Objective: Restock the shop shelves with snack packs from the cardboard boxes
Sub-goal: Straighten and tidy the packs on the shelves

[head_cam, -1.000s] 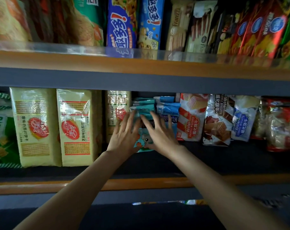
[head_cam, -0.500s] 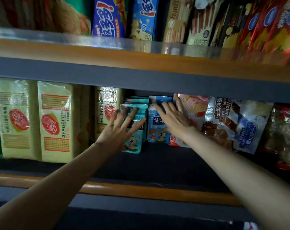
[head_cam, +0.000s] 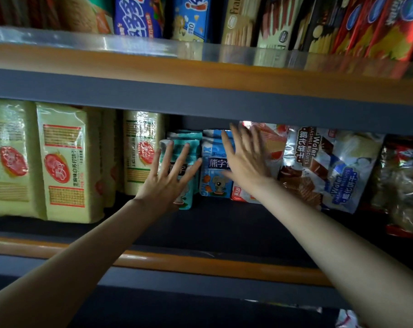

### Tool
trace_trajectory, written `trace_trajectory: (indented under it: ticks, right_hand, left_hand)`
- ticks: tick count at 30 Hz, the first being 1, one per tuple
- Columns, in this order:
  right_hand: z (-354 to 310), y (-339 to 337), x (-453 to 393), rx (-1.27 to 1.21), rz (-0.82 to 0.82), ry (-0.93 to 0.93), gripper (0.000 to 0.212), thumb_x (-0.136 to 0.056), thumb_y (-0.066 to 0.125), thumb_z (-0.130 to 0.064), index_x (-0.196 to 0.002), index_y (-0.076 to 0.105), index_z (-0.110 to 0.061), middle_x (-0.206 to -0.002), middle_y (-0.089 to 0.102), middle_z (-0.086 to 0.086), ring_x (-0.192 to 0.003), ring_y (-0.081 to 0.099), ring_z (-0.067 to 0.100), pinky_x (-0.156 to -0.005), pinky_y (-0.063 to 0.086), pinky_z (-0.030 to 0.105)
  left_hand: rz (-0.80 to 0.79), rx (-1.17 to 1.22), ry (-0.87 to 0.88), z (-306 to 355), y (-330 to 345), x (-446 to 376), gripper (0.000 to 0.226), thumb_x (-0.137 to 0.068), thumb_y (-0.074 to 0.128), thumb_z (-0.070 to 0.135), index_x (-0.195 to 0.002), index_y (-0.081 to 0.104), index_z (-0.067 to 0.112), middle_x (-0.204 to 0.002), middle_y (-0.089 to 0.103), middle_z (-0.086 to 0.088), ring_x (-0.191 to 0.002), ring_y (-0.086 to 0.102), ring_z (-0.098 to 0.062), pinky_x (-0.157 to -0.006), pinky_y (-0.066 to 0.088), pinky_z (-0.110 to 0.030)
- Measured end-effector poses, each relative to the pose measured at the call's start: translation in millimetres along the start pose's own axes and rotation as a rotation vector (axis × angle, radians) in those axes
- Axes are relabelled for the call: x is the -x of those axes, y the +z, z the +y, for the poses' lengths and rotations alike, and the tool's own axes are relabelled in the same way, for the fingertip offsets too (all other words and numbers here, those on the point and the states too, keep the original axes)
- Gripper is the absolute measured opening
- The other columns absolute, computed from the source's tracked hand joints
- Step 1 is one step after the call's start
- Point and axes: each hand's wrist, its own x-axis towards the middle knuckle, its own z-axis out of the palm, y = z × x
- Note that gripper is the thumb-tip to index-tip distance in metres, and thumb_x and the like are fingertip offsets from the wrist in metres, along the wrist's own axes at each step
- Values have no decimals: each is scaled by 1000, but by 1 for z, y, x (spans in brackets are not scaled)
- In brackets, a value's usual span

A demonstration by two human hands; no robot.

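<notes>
Pressing teal pack [head_cam: 187,147], yellow packs [head_cam: 65,162] beside

We see a dim scene: the lower shelf [head_cam: 200,233] lies in deep shadow under the board above it. Light falls from above and in front, with glare on the clear shelf guard [head_cam: 134,47] and on the foil wafer bags [head_cam: 330,166]. Straight shelf edges bow from wide-angle distortion. The packs at the upper right [head_cam: 378,27] are smeared and soft.
</notes>
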Motion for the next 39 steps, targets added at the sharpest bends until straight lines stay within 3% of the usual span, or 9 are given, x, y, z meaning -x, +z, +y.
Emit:
trace_trajectory:
  ticks: [3,6,11,20,23,26,30,34,39]
  right_hand:
    - [26,-9,33,-349,212,359,85,-80,70,-33,-147,23,-11,-149,22,18,-137,21,33,-112,20,46]
    - [46,-6,63,-505,141,599,86,-78,73,-31,-145,23,-15,-144,26,14,-135,25,28,-104,38,50]
    - [42,15,59,-387,-37,448,100,-83,70,-16,-150,-4,-30,-155,-3,12,-141,14,30,-107,34,43]
    - [47,18,56,-439,-64,315,90,-86,57,6,-151,2,-25,-155,-17,10,-136,32,26,-84,51,30]
    - [68,8,73,-547,-97,239,78,-88,57,0,-150,16,-22,-158,-7,3,-141,23,21,-104,39,34]
    - [96,2,92,-522,187,481,71,-85,64,-10,-146,27,-16,-152,18,10,-136,29,23,-109,36,38]
    - [114,14,97,-665,92,742,111,-71,79,-32,-150,1,-25,-152,11,18,-139,20,33,-110,30,48]
    - [115,34,99,-714,100,500,122,-63,79,-47,-150,-3,-26,-154,12,15,-139,19,33,-104,32,55]
    - [119,49,93,-619,116,385,97,-55,21,-63,-140,-22,-47,-151,12,14,-123,46,35,-72,49,38]
  left_hand:
    - [172,209,93,19,-2,-5,111,-51,86,40,-142,30,11,-145,32,-25,-128,36,-50,-98,32,-62]
    - [131,586,-27,53,-24,-22,74,-79,67,16,-143,30,12,-150,23,-18,-132,32,-41,-105,35,-52]
    - [31,388,11,82,-27,-64,64,-96,38,25,-149,3,18,-157,-9,-11,-143,-1,-35,-114,12,-45]
    - [-51,307,-43,83,-14,-76,81,-93,50,26,-149,-7,17,-156,-14,-14,-143,-6,-38,-114,14,-49]
    - [14,360,-75,93,-18,-72,73,-90,50,19,-149,8,14,-156,1,-19,-142,6,-41,-111,19,-53]
    - [264,321,65,107,-24,-75,79,-72,62,7,-144,31,11,-151,23,-22,-137,25,-43,-105,32,-55]
    - [172,224,238,133,-41,-91,80,-89,40,9,-147,-13,26,-153,-23,-14,-140,-21,-36,-112,-7,-51]
    - [100,153,210,142,-46,-107,66,-92,20,17,-147,-16,22,-152,-25,-17,-139,-20,-40,-112,-8,-55]
    - [111,166,155,128,-33,-113,63,-95,19,18,-145,-19,13,-152,-23,-21,-138,-21,-41,-109,-14,-52]
